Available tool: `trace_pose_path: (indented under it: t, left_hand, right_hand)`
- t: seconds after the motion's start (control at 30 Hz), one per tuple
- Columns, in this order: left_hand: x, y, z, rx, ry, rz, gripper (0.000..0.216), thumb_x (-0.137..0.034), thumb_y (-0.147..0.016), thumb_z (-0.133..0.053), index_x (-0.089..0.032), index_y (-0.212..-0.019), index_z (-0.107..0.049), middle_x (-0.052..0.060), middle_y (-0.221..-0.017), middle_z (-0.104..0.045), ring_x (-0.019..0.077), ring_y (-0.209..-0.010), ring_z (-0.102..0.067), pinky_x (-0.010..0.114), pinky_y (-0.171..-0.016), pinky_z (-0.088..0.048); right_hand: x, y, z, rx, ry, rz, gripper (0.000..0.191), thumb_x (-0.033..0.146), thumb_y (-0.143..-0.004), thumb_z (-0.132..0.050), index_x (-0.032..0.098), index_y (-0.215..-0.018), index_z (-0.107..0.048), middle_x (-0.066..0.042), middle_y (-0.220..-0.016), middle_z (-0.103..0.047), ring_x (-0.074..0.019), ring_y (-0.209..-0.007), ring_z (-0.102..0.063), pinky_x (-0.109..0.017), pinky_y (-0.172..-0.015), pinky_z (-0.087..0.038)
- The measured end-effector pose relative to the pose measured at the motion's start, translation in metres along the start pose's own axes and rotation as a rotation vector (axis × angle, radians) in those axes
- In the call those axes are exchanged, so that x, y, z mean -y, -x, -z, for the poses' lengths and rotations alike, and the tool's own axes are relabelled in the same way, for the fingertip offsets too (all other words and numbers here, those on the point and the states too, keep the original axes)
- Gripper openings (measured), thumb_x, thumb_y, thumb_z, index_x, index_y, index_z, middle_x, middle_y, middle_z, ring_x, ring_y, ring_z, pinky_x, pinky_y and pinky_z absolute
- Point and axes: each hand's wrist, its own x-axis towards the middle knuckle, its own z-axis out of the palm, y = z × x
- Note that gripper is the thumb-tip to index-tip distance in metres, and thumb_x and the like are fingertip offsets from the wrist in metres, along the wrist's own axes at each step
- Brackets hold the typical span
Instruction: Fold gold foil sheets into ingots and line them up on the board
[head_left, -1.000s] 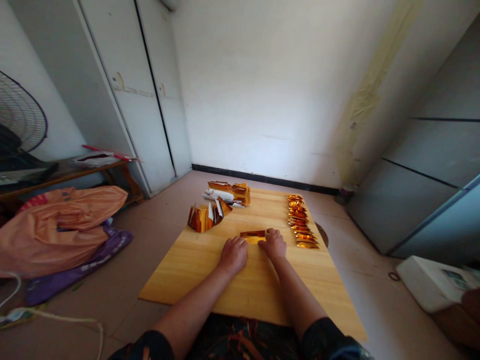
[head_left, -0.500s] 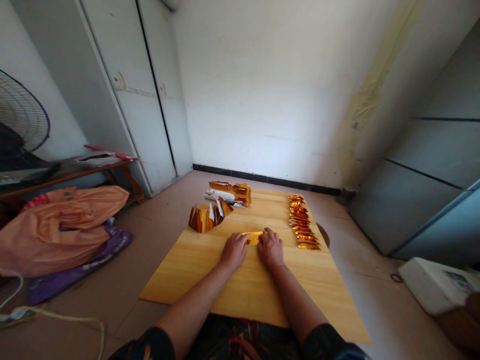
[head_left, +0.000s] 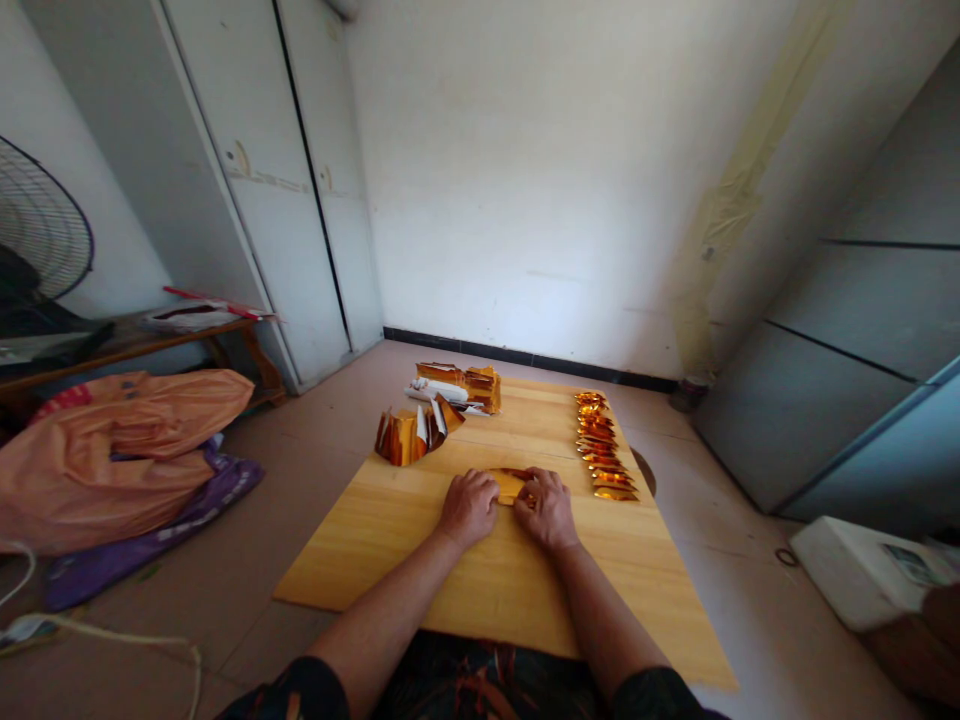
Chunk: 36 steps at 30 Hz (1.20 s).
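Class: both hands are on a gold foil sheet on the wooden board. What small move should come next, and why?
Probably press the crease flat: the left hand and right hand pinch the gold sheet, which looks only partly folded.

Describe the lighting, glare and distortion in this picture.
Head view: soft daylight, brightest on the back wall; glare glints off the gold foil sheet held by the left hand and right hand, and off the folded row; wide-angle distortion tilts and bows the cabinet doors.
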Motion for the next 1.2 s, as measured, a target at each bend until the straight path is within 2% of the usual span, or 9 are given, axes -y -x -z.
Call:
trace_pose_path:
  t: [0.17, 0.37, 0.43, 0.5, 0.63, 0.73, 0.9, 1.0, 1.2]
  left_hand:
    - [0.0, -0.002, -0.002, -0.006, 0.012, 0.019, 0.009, -0.018, -0.079, -0.055, -0.019, -0.071, -0.059, 0.004, -0.087, -0.062, 0.0197, -0.088, -0.052, 0.032, -0.077, -0.038]
    - [0.003, -0.004, -0.006, -0.033, 0.096, 0.052, 0.006, -0.013, -0.075, -0.058, -0.019, -0.076, -0.058, 0.004, -0.091, -0.06, 0.0186, -0.091, -0.053, 0.031, -0.082, -0.041]
    - [0.005, -0.004, -0.007, -0.067, 0.135, 0.081, 0.015, -0.013, -0.073, -0.059, -0.02, -0.087, -0.058, 0.004, -0.099, -0.057, 0.0188, -0.096, -0.052, 0.033, -0.085, -0.043]
    - [0.007, -0.004, -0.01, -0.106, 0.154, 0.11, 0.034, -0.014, -0.071, -0.061, -0.02, -0.104, -0.055, 0.006, -0.109, -0.054, 0.02, -0.102, -0.051, 0.035, -0.089, -0.043]
    - [0.01, -0.005, -0.016, -0.158, 0.17, 0.129, 0.059, -0.012, -0.068, -0.063, -0.018, -0.123, -0.044, 0.01, -0.12, -0.05, 0.0227, -0.113, -0.047, 0.039, -0.096, -0.041]
    - [0.012, -0.004, -0.017, -0.144, 0.194, 0.114, 0.043, -0.01, -0.068, -0.062, -0.02, -0.109, -0.053, 0.006, -0.11, -0.054, 0.0212, -0.106, -0.05, 0.038, -0.092, -0.043]
    - [0.014, -0.003, -0.016, -0.123, 0.241, 0.091, 0.022, -0.005, -0.069, -0.056, -0.019, -0.085, -0.059, 0.003, -0.092, -0.056, 0.0179, -0.092, -0.051, 0.032, -0.083, -0.043]
    - [0.015, -0.003, -0.016, -0.124, 0.26, 0.114, 0.019, -0.004, -0.069, -0.056, -0.019, -0.08, -0.058, 0.002, -0.086, -0.056, 0.0172, -0.087, -0.051, 0.03, -0.079, -0.042]
    - [0.016, -0.004, -0.02, -0.113, 0.262, 0.141, 0.014, -0.005, -0.07, -0.058, -0.018, -0.074, -0.055, 0.001, -0.077, -0.058, 0.0165, -0.082, -0.051, 0.027, -0.074, -0.04]
  right_hand:
    - [0.0, -0.003, 0.001, 0.012, 0.002, -0.09, 0.01, 0.017, -0.076, -0.052, 0.021, -0.075, -0.062, -0.002, -0.087, -0.064, -0.0171, -0.088, -0.053, -0.026, -0.077, -0.036]
    - [-0.006, -0.006, -0.005, 0.008, -0.085, -0.161, 0.054, 0.008, -0.069, -0.049, 0.02, -0.122, -0.05, 0.0, -0.083, -0.065, -0.0165, -0.085, -0.057, -0.026, -0.079, -0.037]
    - [-0.008, -0.006, -0.006, 0.027, -0.062, -0.157, 0.048, 0.008, -0.069, -0.05, 0.021, -0.115, -0.056, -0.001, -0.085, -0.066, -0.0168, -0.086, -0.056, -0.026, -0.08, -0.037]
    - [-0.008, -0.006, -0.006, 0.039, -0.029, -0.148, 0.032, 0.01, -0.07, -0.052, 0.021, -0.097, -0.064, -0.002, -0.087, -0.066, -0.0169, -0.088, -0.056, -0.026, -0.079, -0.036]
    - [-0.008, -0.006, -0.005, 0.029, -0.001, -0.109, 0.005, 0.02, -0.074, -0.059, 0.02, -0.072, -0.064, -0.003, -0.08, -0.064, -0.0163, -0.081, -0.054, -0.025, -0.073, -0.035]
    - [-0.008, -0.006, -0.004, 0.035, -0.018, -0.109, 0.003, 0.019, -0.073, -0.059, 0.02, -0.073, -0.062, -0.001, -0.077, -0.064, -0.0154, -0.079, -0.055, -0.024, -0.072, -0.035]
    - [-0.008, -0.002, 0.0, 0.08, -0.046, -0.099, 0.024, 0.012, -0.069, -0.057, 0.021, -0.091, -0.063, -0.002, -0.086, -0.067, -0.0167, -0.083, -0.056, -0.025, -0.076, -0.035]
    - [-0.007, 0.001, 0.003, 0.086, -0.006, -0.069, 0.019, 0.017, -0.071, -0.059, 0.021, -0.089, -0.065, -0.003, -0.091, -0.066, -0.018, -0.089, -0.055, -0.027, -0.078, -0.033]
    - [-0.006, 0.006, 0.007, 0.108, 0.062, -0.019, 0.011, 0.03, -0.079, -0.06, 0.021, -0.077, -0.066, -0.003, -0.081, -0.065, -0.017, -0.083, -0.054, -0.027, -0.073, -0.029]
